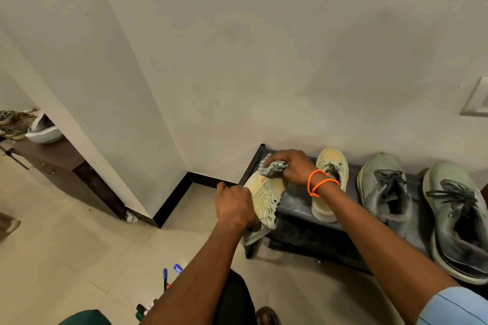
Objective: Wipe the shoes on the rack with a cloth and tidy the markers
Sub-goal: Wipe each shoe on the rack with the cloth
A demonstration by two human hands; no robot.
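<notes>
The right hand [293, 166], with two orange bands on its wrist, grasps a bunched grey cloth [273, 167] and presses it on the toe part of a pale yellow shoe [264, 192]. The left hand [235, 208] holds this same shoe from the heel side, its fingers curled around the edge, and keeps it tilted over the left end of the dark rack [295, 203]. The loose laces hang down near the left hand.

The step in hand is, as I judge it, the wiping of the first shoe; the markers are not yet touched.

Just beside the right wrist stands the second yellow shoe [330, 185], upright on the top shelf of the rack. Further to the right there are two grey-green sneakers [385, 190], also on the top shelf and near each other. They look dusty.

The markers [169, 276] lie scattered on the tiled floor [66, 245], below the left forearm and well apart from the rack. Some have blue caps; others are partly hidden by the arm, so I cannot count them.

The next move probably calls for turning the held shoe so the cloth can reach its sides, then putting it back beside its pair. The left hand must grip firmly, because the shoe hangs partly over the edge of the rack.
</notes>
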